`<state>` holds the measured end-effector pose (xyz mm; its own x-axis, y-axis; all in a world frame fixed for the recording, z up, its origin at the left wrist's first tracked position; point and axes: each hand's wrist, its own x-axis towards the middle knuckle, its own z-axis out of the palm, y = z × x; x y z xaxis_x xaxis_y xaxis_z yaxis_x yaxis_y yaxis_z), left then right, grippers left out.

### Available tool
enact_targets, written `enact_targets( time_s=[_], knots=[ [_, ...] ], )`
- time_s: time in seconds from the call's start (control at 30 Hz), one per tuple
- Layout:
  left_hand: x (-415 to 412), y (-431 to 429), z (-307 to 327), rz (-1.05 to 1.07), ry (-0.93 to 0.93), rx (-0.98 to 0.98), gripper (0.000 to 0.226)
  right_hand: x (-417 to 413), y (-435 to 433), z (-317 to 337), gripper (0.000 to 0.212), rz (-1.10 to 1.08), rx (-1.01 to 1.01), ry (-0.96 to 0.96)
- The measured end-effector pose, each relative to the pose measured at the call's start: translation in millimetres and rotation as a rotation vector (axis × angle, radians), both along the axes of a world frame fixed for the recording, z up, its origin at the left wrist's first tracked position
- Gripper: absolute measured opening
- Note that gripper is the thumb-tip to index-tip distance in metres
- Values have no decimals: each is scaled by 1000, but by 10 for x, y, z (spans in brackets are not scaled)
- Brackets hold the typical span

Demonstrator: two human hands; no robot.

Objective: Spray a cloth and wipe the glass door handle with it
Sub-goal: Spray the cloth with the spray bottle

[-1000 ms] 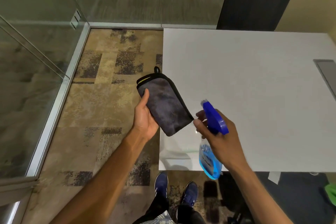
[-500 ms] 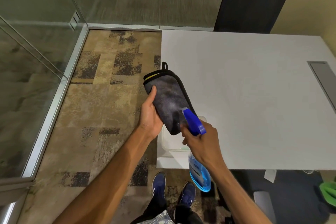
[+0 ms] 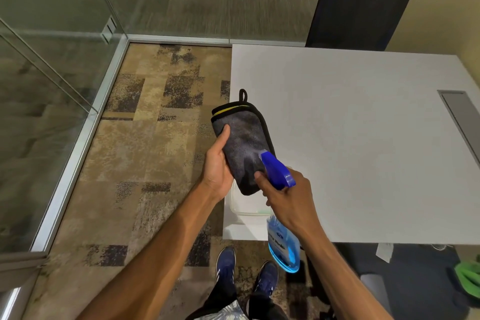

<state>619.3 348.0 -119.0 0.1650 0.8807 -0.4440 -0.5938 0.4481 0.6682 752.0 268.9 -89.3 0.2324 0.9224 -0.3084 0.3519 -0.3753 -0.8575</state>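
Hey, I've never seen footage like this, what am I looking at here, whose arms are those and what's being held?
There is no machine here. A person wears a wide-angle camera on the head, so you look down along both bare arms. The left hand holds a dark grey cloth with black edging and a hanging loop. The right hand grips a spray bottle of blue liquid, its blue nozzle aimed close at the cloth. Beneath them is a white table with a clear plastic container at its near corner. A black chair stands behind the table, glass walls are at left, and the person's blue shoes show on patterned carpet.
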Motion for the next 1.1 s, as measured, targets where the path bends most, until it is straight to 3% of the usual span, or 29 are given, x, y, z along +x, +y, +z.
enact_targets(
  time_s=[0.4,0.5,0.8,0.97,1.1],
  knots=[
    [-22,-40,38,-10,16,18,33,22,-89,-20,24,-26,36,3],
    [-34,-36,48,0,-1,17,35,33,-140,-41,12,-24,38,13],
    [-31,-42,45,-2,-27,-3,42,58,-199,-196,26,14,25,-9],
    [-49,-50,51,-10,-26,-2,41,95,-246,-184,8,-4,67,21],
    [-90,-41,49,-4,-22,-5,41,185,-231,-50,12,-55,176,136]
  ],
)
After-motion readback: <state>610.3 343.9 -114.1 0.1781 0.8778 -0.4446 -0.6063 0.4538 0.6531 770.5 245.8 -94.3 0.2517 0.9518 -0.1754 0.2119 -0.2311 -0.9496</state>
